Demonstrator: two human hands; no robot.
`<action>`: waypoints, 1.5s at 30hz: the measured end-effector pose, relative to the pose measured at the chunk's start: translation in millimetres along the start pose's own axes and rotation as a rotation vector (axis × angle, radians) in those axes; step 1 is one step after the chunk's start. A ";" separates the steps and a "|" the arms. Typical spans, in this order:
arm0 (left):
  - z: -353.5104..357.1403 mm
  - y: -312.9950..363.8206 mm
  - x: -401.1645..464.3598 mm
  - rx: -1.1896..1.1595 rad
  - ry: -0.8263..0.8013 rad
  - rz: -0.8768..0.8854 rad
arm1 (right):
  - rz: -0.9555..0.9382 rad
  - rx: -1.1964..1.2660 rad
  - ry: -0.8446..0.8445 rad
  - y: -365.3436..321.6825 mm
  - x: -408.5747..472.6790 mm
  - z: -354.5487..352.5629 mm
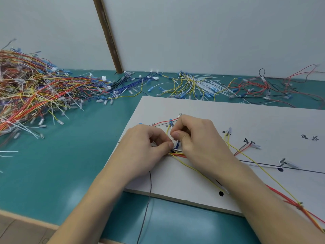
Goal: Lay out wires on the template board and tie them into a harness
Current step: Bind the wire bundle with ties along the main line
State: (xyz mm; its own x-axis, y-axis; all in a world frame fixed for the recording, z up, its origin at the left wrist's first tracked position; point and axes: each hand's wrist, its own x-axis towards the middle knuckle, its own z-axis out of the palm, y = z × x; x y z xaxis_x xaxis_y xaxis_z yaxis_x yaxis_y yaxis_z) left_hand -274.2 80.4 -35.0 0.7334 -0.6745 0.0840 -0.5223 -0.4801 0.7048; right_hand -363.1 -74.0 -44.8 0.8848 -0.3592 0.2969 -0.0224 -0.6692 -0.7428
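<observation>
With left hand [140, 152] and right hand [195, 138] both pinching the limp, light wire bundle [176, 152], grip at the junction.

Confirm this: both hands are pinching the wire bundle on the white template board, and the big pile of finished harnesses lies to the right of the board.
Wrong side. In the head view the big pile of finished harnesses lies left of the white template board. Left hand and right hand do pinch the wire bundle.

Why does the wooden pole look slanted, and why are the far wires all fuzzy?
Head view: the wide-angle lens tilts the wooden pole and bends edges; the wire pile at the left edge is soft and smeared; pale glare patches sit on the green mat; light is even, with faint shadows.
</observation>
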 end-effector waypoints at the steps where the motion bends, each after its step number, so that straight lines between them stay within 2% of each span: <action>1: -1.1 -0.3 0.4 0.008 -0.010 0.005 | 0.003 0.014 0.021 0.3 0.1 0.0; 5: -2.7 -0.5 2.0 0.029 -0.031 0.025 | 0.035 0.057 0.067 1.3 2.1 -1.1; 9: -3.1 -0.8 3.0 0.027 -0.044 0.032 | 0.020 0.148 -0.005 -1.1 3.0 -3.1; 15: 1.2 -4.6 0.3 0.014 -0.019 0.046 | 0.108 0.279 -0.060 0.8 2.7 -7.3; 19: 4.1 -4.6 -0.5 0.012 0.013 0.046 | 0.087 0.221 -0.067 -1.5 2.4 -7.2; 23: 1.7 -3.8 1.9 -0.005 -0.026 0.038 | 0.049 0.128 -0.001 -7.5 1.8 -3.3; 30: 0.5 -3.1 0.8 -0.009 -0.064 0.046 | 0.062 0.217 0.145 -9.9 2.4 -0.4; 39: 1.8 -3.5 -0.7 -0.005 -0.030 0.059 | 0.143 0.362 -0.036 -1.6 4.0 -11.3; 45: 0.9 -3.2 0.0 0.038 -0.026 0.047 | 0.069 0.277 -0.050 -5.8 4.3 -3.5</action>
State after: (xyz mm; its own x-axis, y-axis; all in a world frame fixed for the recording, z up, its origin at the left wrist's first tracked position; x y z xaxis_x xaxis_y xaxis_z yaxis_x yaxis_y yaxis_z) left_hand -272.9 81.3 -37.9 0.6965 -0.7109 0.0972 -0.5721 -0.4685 0.6732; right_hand -360.7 -74.0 -37.0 0.9074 -0.3609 0.2153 0.0387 -0.4382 -0.8980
